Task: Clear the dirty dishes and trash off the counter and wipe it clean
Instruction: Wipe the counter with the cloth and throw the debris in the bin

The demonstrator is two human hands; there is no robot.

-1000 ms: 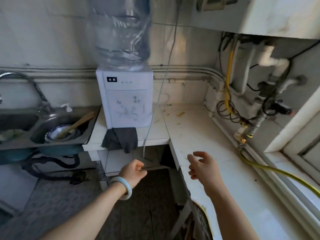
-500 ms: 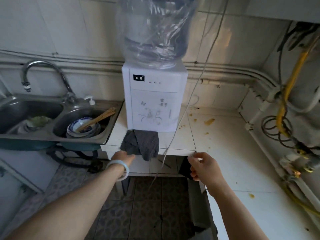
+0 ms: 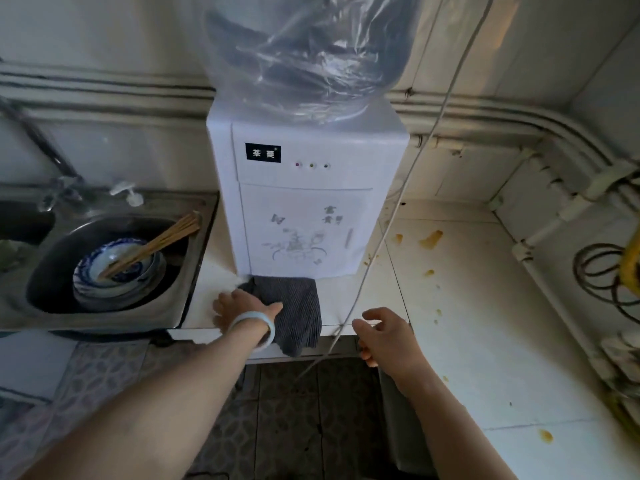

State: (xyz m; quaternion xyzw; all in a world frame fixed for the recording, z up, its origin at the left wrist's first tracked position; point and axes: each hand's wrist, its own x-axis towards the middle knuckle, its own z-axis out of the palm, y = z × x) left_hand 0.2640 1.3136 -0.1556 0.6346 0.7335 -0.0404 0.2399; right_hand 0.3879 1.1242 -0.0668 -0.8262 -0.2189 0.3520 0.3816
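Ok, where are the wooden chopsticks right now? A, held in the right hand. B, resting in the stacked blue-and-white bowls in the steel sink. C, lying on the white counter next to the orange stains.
B: the wooden chopsticks lie with their lower ends in the stacked blue-and-white bowls inside the round steel sink, slanting up toward its rim.

label (image 3: 263, 153): 茶菱, white on black (second character unsure) | on: water dispenser (image 3: 311, 195) front | panel characters: illegible
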